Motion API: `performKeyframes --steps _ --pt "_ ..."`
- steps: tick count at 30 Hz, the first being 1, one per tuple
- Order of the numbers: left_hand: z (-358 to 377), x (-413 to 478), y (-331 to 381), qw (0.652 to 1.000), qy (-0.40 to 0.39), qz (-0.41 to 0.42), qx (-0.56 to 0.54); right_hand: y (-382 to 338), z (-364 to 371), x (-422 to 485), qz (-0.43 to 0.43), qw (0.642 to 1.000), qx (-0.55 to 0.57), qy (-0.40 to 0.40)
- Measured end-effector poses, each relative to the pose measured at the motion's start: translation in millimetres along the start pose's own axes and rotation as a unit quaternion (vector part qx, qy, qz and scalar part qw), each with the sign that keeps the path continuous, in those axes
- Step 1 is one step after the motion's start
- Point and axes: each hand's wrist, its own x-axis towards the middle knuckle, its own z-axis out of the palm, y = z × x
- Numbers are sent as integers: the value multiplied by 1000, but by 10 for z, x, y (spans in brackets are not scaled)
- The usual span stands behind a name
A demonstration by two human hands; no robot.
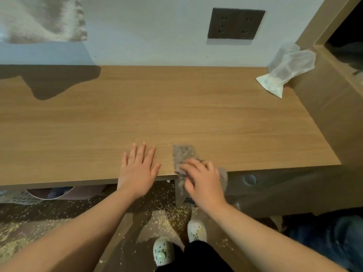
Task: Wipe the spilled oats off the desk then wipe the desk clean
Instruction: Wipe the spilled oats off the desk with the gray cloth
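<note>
The right hand [202, 177] curls its fingers on the grey cloth [183, 155] hanging over the desk [176, 107] edge, the left hand [137, 169] lies flat, fingers spread, and with the oats [163, 214] strewn on the floor below, a slack grip could drop the cloth among them.

A: What colour is the cloth [183, 154] under the right grip [202, 179]?
B: Mottled grey. The surface [176, 107] beneath it is light brown with fine wood grain.
A: And below the grip?
B: Pale yellow oats [163, 220] speckle the brown floor [125, 228]; the shoes [197, 230] are white, dotted with dark holes.
</note>
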Motion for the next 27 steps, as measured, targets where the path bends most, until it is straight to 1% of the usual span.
performKeyframes --steps 2,3,4,5,6,7,8,9,10,11,12,14,15,16,17,18,19,20,21,23,24,25,26,27 --pt "-12 2 15 1000 1 -2 -2 -239 49 -53 -105 987 66 -102" --pt "-17 8 11 1000 0 -1 -5 -262 22 -31 -136 979 85 -126" --pt "-21 10 5 1000 -1 0 -9 -221 -19 18 -147 979 94 -106" --pt "-19 10 -2 1000 0 0 -16 -135 -63 69 -135 984 101 -50" --pt "-14 9 -12 1000 5 0 -27 -19 -118 125 -99 990 96 18" --pt "-11 5 -17 999 10 -1 -36 111 -161 159 -43 993 81 74" --pt "-8 3 -20 999 14 -1 -41 212 -189 175 17 994 54 97" --pt "-7 -7 -20 999 15 -2 -46 284 -174 161 52 994 6 97" --pt "-9 -6 -11 998 16 -4 -53 312 -133 117 44 994 -40 90" --pt "-13 -7 -1 998 18 -7 -60 313 -77 59 0 996 -53 73" --pt "-22 -1 9 998 19 -13 -64 302 -42 -4 -71 995 -40 50" --pt "-27 7 33 997 17 -23 -65 341 -103 -61 -202 979 9 -30" --pt "-28 7 50 997 17 -26 -67 393 -181 -26 -229 972 25 -45" --pt "-29 6 68 997 20 -30 -71 452 -259 24 -215 976 35 -30" --pt "-29 5 89 996 22 -36 -76 504 -340 74 -163 986 43 15" --pt "-29 2 110 996 22 -42 -79 552 -404 122 -84 993 38 71" --pt "-27 -6 134 995 22 -48 -79 573 -447 152 -13 996 22 91" --pt "-28 -11 160 995 21 -55 -80 572 -447 150 17 998 -1 57" --pt "-26 -17 185 994 21 -59 -84 539 -430 118 -2 1000 -12 -4" --pt "-31 -42 236 994 20 -62 -91 428 -391 28 -100 987 44 -116" --pt "-28 -65 261 994 20 -57 -90 369 -389 -7 -136 975 84 -153" --pt "-27 -101 289 995 20 -47 -89 308 -386 -27 -157 966 115 -168" --pt "-17 -146 317 995 19 -30 -90 262 -374 -34 -154 964 145 -163" --pt "-17 -198 348 995 22 -8 -100 210 -381 -29 -123 965 180 -147"
